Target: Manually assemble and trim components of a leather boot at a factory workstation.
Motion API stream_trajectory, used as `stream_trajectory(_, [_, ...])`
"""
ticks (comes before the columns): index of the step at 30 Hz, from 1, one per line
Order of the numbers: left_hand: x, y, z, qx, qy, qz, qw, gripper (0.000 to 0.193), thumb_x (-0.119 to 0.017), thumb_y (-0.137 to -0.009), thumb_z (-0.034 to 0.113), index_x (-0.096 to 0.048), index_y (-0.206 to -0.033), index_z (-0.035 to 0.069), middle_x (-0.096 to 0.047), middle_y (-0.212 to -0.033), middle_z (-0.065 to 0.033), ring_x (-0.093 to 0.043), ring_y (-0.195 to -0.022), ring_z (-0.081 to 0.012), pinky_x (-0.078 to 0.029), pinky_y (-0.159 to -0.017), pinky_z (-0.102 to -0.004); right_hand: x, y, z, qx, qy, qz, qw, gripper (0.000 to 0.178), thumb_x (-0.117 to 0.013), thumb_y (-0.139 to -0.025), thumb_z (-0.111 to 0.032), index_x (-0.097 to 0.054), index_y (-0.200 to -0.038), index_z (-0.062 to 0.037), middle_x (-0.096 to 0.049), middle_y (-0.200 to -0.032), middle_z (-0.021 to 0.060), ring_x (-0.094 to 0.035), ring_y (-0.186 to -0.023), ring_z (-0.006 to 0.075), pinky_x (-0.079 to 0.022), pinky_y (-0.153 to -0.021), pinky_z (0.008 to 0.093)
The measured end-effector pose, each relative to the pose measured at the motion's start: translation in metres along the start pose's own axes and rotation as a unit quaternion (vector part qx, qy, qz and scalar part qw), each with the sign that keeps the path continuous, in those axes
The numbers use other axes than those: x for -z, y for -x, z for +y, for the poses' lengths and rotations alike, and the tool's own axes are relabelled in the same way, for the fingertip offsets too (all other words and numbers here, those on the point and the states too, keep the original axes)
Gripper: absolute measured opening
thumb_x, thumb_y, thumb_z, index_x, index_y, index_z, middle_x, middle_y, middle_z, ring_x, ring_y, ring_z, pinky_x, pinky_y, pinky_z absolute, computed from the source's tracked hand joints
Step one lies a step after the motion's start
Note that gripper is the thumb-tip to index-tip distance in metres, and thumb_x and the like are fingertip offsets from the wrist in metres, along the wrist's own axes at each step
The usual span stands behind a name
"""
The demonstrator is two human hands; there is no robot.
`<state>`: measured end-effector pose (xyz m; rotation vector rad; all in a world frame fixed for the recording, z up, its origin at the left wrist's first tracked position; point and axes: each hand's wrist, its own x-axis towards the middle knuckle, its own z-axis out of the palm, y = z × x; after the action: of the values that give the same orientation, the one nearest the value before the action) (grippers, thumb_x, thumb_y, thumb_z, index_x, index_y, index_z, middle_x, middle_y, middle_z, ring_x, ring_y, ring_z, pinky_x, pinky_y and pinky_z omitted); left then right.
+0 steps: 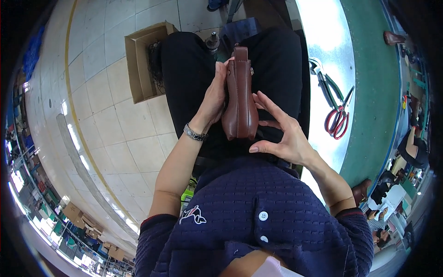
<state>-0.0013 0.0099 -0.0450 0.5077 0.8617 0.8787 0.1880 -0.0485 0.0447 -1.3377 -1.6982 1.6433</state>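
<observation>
A brown leather boot upper (239, 101) stands between my thighs, its back seam facing me. A pull loop rises at its top end, and the rounded heel end is toward my belly. My left hand (214, 99) is closed along its left side; the boot partly hides the fingers. To the right of the boot, my right hand (287, 137) is open, thumb and fingers spread. Its fingertips are close to the leather, and I cannot tell whether they touch it. A small metal fitting (252, 71) shows at the boot's upper right edge.
Scissors with red handles (337, 122) and dark-handled pliers (325, 87) lie on the metal-topped bench (323, 157) to my right. Beyond is a green surface (374, 92) with another brown boot piece (393, 38). A cardboard box (138, 69) holding dark stringy material sits on the tiled floor.
</observation>
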Motion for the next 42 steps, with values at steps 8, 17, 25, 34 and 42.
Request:
stream_trajectory(8, [-0.002,-0.018,0.004,0.111,0.069,-0.053,0.99,0.083,-0.026,-0.088,0.078,-0.059,-0.11,0.005,-0.066,-0.085,-0.0094,-0.067,-0.079,-0.0168,-0.057,-0.075,-0.0324,0.006,0.011,0.009,-0.044,-0.113,0.003,0.993,0.107,-0.084,-0.071,-0.04,-0.023,-0.15,-0.0006,-0.041,-0.145,0.0218,-0.046,-0.131,0.0321,-0.047,-0.101,0.0465])
stream_trajectory(17, [-0.038,0.0,0.039,0.079,0.029,-0.019,0.996,0.081,-0.023,-0.091,0.076,-0.064,-0.094,0.005,-0.064,-0.079,-0.006,-0.064,-0.074,-0.0148,-0.053,-0.071,-0.0274,0.013,0.024,0.0,-0.028,-0.282,0.02,0.959,0.08,-0.074,-0.085,-0.023,-0.03,-0.149,-0.0021,-0.047,-0.141,0.0159,-0.051,-0.123,0.0255,-0.043,-0.103,0.0379])
stream_trajectory(25, [-0.092,0.02,0.067,-0.06,-0.126,-0.096,0.986,0.08,-0.014,-0.095,0.07,-0.058,-0.103,0.004,-0.062,-0.085,-0.0043,-0.06,-0.078,-0.0112,-0.051,-0.072,-0.0233,0.038,-0.018,0.038,-0.073,-0.389,0.144,0.907,0.054,-0.046,-0.102,-0.038,-0.039,-0.142,-0.0027,-0.058,-0.121,0.0125,-0.063,-0.105,0.0202,-0.053,-0.09,0.0334])
stream_trajectory(34, [-0.149,0.011,0.094,-0.032,-0.17,-0.22,0.96,0.082,-0.011,-0.092,0.073,-0.051,-0.108,0.004,-0.062,-0.078,-0.0091,-0.057,-0.072,-0.0129,-0.046,-0.068,-0.0242,0.101,-0.077,0.055,-0.087,-0.348,0.055,0.932,0.054,-0.055,-0.097,-0.037,-0.043,-0.137,-0.0025,-0.062,-0.116,0.0131,-0.066,-0.096,0.0202,-0.056,-0.077,0.0327])
stream_trajectory(42, [-0.167,-0.027,0.131,-0.173,-0.236,-0.217,0.931,0.09,-0.008,-0.094,0.07,-0.044,-0.137,0.001,-0.055,-0.13,-0.0125,-0.048,-0.123,-0.0208,-0.031,-0.109,-0.0379,0.078,-0.053,0.117,0.046,-0.592,0.152,0.79,0.045,-0.052,-0.095,-0.046,-0.06,-0.117,-0.0075,-0.065,-0.116,0.0107,-0.062,-0.108,0.0222,-0.051,-0.094,0.0417])
